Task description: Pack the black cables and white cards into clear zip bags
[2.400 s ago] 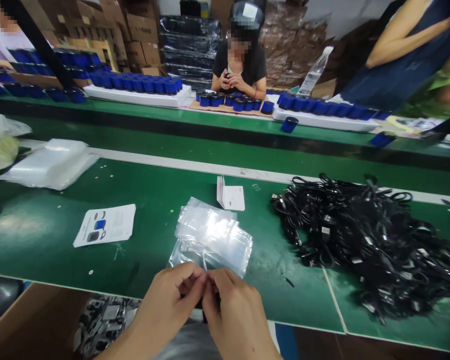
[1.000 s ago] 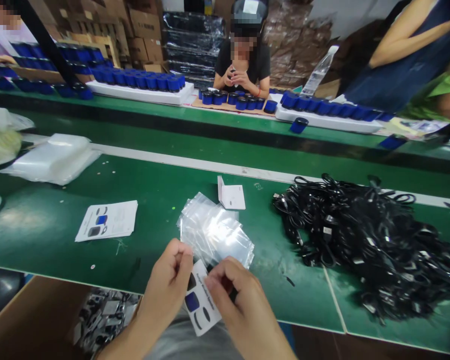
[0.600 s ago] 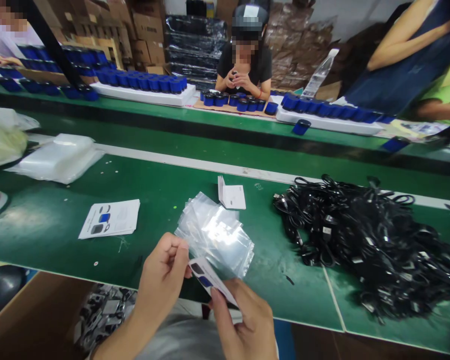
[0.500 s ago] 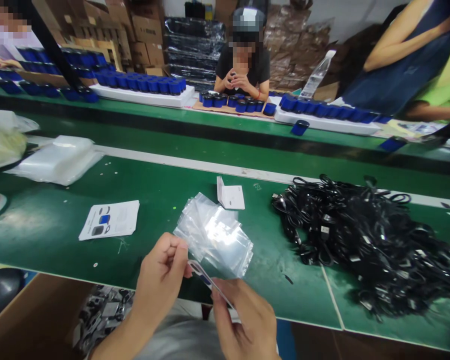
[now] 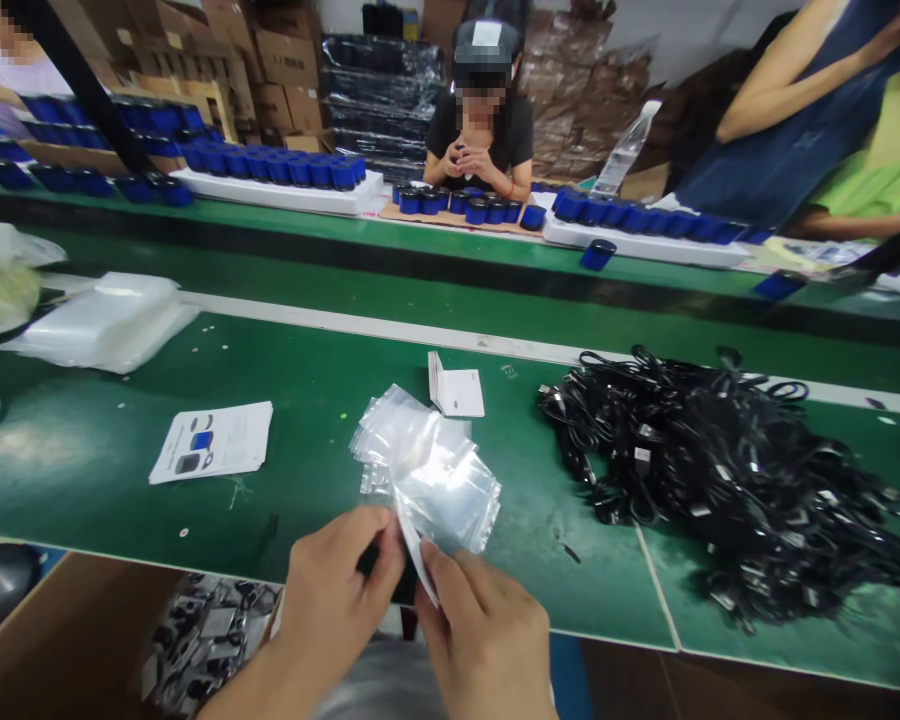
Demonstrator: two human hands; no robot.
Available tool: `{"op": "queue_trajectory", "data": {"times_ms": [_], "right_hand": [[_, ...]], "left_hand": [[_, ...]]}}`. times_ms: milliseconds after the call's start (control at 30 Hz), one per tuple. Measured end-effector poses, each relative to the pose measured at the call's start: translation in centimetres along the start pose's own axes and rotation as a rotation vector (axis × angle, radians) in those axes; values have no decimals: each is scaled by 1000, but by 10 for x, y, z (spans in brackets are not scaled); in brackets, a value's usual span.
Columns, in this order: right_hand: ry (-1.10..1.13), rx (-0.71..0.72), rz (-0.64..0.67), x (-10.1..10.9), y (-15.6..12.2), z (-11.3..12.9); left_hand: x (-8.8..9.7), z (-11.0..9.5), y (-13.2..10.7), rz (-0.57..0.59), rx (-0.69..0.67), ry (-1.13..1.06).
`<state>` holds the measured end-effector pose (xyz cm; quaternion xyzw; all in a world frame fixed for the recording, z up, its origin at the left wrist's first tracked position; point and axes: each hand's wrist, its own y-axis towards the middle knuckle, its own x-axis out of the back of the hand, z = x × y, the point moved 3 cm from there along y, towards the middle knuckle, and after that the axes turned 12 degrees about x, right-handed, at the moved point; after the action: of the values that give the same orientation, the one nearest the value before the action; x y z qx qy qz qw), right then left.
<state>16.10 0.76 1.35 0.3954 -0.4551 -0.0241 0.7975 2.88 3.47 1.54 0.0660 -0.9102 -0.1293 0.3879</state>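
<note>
Between my hands is a thin white folded leaflet (image 5: 418,565), standing nearly on edge. My right hand (image 5: 491,630) grips its near end between thumb and fingers. My left hand (image 5: 341,575) is closed, with thumb and fingertips pinched against the leaflet's left side. Just beyond, a loose pile of clear plastic bags (image 5: 450,480) overlaps the leaflet's far end in view. Behind the bags a small folded white booklet (image 5: 461,392) stands partly open. To the left lies a stack of printed leaflets (image 5: 214,442).
Tangled black USB cables (image 5: 720,480) cover the right of the green table (image 5: 300,375). Packed plastic bags (image 5: 101,320) lie at left. Below the edge, a cardboard box (image 5: 75,620) holds small wrapped items (image 5: 202,640). Across, a person (image 5: 480,130) sits behind blue cylindrical items (image 5: 270,165).
My left hand has moved right and down, closer to my right hand. The leaflet now stands steeper and shows as a narrow white strip. The camera view has shifted slightly.
</note>
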Motion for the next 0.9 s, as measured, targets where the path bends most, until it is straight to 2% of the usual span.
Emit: {"op": "queue_trajectory", "data": {"times_ms": [100,167,233,300,400,467,533,633,667,700,767,833,900], "right_hand": [[242,-163,123,1,5,-4],[413,-201,276,4,9,-8],[487,-240,357,7,10,-16],[521,-366,304,6,10,-26],[648,-530,176,-9,9,-35],[671,-488,198,-21,12,-34],[632,-401,284,-25,16,-33],[692,-278,435,-12,25,-42],[649,-253,472,-3,28,-50],[513,-255,494,7,31,-62],[-34,-354,459,26,40,-92],[-395,-460,396,37,48,-119],[-495,-502,383,34,54,-140]], "left_hand": [[-5,-6,-6,38,-153,105],[-7,-7,-8,83,-156,130],[-5,-7,-11,125,-151,121],[-2,-7,-14,153,-164,88],[2,-9,-19,204,-183,35],[1,-9,-19,263,-179,5],[-2,-8,-16,307,-159,-21],[-8,-2,-8,344,-88,-24],[-11,0,-5,352,-57,-20],[-13,3,-3,361,-26,-15],[-17,6,1,378,31,-12],[-20,7,3,402,80,-12],[-22,7,5,431,117,-12]]}}
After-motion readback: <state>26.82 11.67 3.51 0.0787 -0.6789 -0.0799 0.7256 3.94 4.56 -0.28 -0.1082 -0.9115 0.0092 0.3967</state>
